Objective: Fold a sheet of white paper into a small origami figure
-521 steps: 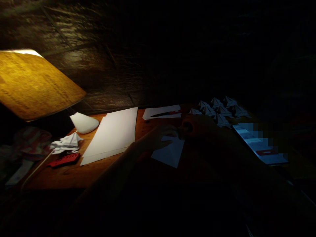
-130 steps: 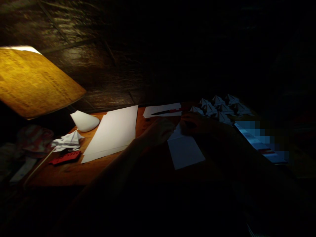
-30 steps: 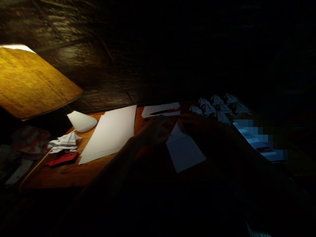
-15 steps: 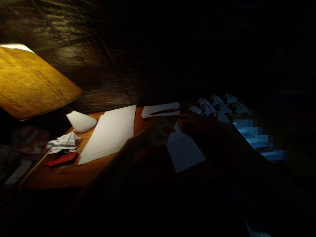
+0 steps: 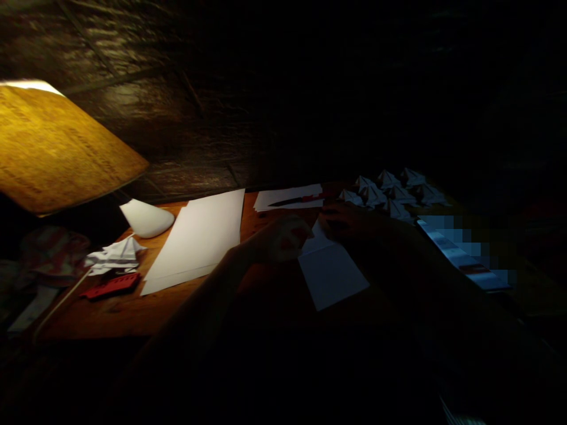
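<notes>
A partly folded sheet of white paper [image 5: 334, 276] lies on the dim wooden table, with a crease across it and its narrower upper part raised. My left hand [image 5: 290, 239] is closed at the left side of that upper part, its curled fingers on the paper by the crease. In deep shadow, my right hand [image 5: 349, 221] reaches to the paper's upper right edge; its fingers are too dark to make out. Beyond it stand several folded paper figures [image 5: 396, 193] in rows.
Blank paper sheets [image 5: 199, 236] are stacked to the left. A knife [image 5: 292, 201] with a red handle rests on more paper at the back. Further left are a lamp [image 5: 66, 147], a curled white sheet [image 5: 146, 218], crumpled paper [image 5: 115, 255] and a red object [image 5: 113, 286]. A lit screen [image 5: 463, 254] lies right.
</notes>
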A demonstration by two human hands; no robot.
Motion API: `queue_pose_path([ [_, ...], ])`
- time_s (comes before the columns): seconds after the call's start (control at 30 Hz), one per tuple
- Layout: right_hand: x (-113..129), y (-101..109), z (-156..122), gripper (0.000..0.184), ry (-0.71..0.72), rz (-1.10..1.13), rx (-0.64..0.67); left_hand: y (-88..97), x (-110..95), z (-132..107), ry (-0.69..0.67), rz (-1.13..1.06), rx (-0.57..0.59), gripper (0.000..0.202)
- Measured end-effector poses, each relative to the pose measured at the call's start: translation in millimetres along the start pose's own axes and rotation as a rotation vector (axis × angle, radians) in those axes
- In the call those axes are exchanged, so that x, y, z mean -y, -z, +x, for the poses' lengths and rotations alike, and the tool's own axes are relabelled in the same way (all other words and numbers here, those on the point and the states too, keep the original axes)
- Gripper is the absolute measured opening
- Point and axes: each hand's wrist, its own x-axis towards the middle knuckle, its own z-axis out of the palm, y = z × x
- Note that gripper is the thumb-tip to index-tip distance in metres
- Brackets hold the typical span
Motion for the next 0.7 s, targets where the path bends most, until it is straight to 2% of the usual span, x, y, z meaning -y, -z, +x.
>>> queue_pose_path([
  [0.1, -0.1, -0.7, 0.1, 0.060, -0.001, -0.008, -0.003, -1.8, 0.6, -0.5, 0.004, -0.020, 0.013, 0.020],
  [0.2, -0.7, -1.5, -0.2, 0.058, -0.002, -0.009, -0.006, -5.5, -0.3, -2.0, 0.069, -0.090, 0.013, 0.006],
  [0.3, -1.6, -2.2, -0.1, 0.059, 0.001, 0.001, -0.011, -8.2, 0.4, -2.4, 0.079, -0.117, 0.000, 0.006],
  [0.43, -0.3, -0.9, 0.6, 0.064, -0.010, 0.000, -0.002, -10.7, 6.1, 2.0, -0.016, -0.059, -0.061, 0.017],
  [0.57, 3.2, 1.8, -0.1, 0.063, -0.015, 0.011, -0.001, -16.4, 12.5, 6.2, 0.038, 0.036, -0.193, 0.016],
  [0.63, 4.0, 2.2, -0.9, 0.064, -0.020, 0.017, -0.007, -19.6, 14.7, 6.1, 0.071, 0.096, -0.215, 0.026],
  [0.7, 3.9, 1.4, -1.6, 0.067, -0.032, 0.020, -0.013, -22.3, 16.6, 4.9, 0.093, 0.130, -0.190, 0.041],
])
